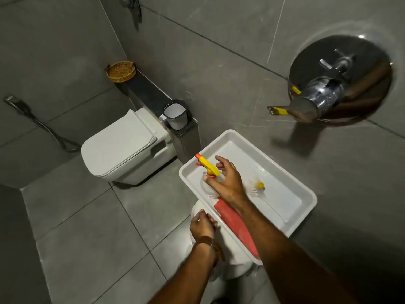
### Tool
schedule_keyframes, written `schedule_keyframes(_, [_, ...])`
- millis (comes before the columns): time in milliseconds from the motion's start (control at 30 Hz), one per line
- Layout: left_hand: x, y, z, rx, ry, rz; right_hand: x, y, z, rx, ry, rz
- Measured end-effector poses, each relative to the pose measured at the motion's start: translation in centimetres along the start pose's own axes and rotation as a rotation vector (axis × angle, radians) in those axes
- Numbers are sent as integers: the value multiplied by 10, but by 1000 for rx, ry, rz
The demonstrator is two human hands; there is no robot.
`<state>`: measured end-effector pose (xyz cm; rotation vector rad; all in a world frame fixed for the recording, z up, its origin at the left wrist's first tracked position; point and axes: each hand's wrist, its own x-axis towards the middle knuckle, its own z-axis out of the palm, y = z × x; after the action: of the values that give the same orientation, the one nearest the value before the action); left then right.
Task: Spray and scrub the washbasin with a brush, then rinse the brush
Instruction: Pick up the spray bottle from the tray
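The white rectangular washbasin point(306, 200) sits low in front of me on a white pedestal. A spray bottle point(208, 166) with a yellow and orange head stands in its left end. My right hand point(228, 183) is wrapped loosely around the bottle's neck, thumb against it and index finger lifted. A brush point(257, 186) with white bristles and a yellow centre lies in the middle of the basin, just right of that hand. My left hand point(202, 223) is curled into a fist against the basin's near left rim, with nothing visible in it.
A red flat strip point(234, 222) lies along the basin's near rim under my right forearm. A chrome wall tap point(324, 95) projects above the basin at the right. A white toilet point(122, 145), a grey mug point(175, 116) and a wicker basket point(121, 70) on a ledge stand at the left.
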<state>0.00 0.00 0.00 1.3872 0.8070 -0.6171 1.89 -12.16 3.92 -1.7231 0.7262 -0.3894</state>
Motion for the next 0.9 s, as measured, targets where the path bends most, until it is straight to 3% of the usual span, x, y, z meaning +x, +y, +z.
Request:
schedule_keyframes(233, [21,-19,3,84,-28,55,35,10,31,94,-184,-152])
schedule_keyframes(400, [20,-16,-1,144,-31,42,31,5,39,41,-232,-102])
schedule_keyframes(567, [-9,7,6,208,90,206,9,-33,7,240,-83,-48])
schedule_keyframes(733, [-85,32,34,13,-114,155,-30,-85,-49,266,61,-111])
schedule_keyframes(900, [-173,15,48,-9,-293,106,-92,-122,-124,202,197,-157])
